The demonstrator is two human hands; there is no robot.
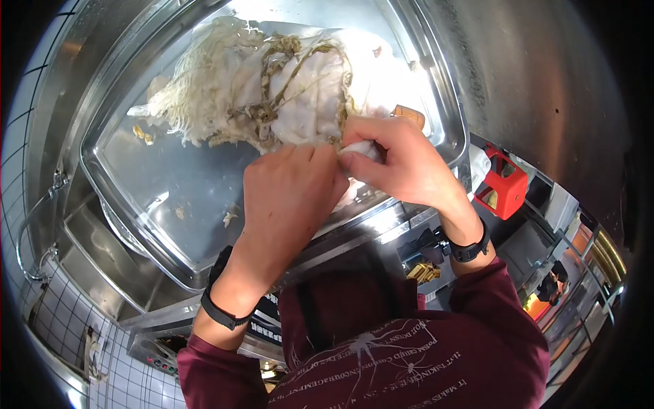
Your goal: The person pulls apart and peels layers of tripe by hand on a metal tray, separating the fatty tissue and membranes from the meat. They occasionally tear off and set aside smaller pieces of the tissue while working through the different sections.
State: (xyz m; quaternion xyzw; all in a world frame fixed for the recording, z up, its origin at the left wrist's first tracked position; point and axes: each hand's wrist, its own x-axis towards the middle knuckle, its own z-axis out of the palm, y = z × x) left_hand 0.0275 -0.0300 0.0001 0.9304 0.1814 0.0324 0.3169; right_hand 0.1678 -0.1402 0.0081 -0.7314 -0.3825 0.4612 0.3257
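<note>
A large, wet, pale piece of what looks like raw animal tissue (306, 88) lies spread in a metal tray (170, 252). Its left end is a mass of thin white strands, and brown-green bands cross its middle. My left hand (286, 198) is closed at the near edge of the tissue, knuckles up, hiding what its fingertips grip. Close beside it, my right hand (402, 160) pinches a white fold of the same tissue between thumb and fingers. The two hands almost touch. Strong glare washes out the tissue's right side.
A brown object (409, 117) sits by the tray's right side, partly behind my right hand. Farther right are a red plastic holder (504, 183) and shelving. Small scraps (230, 217) lie on the tray floor. A metal wall (538, 75) rises at the upper right.
</note>
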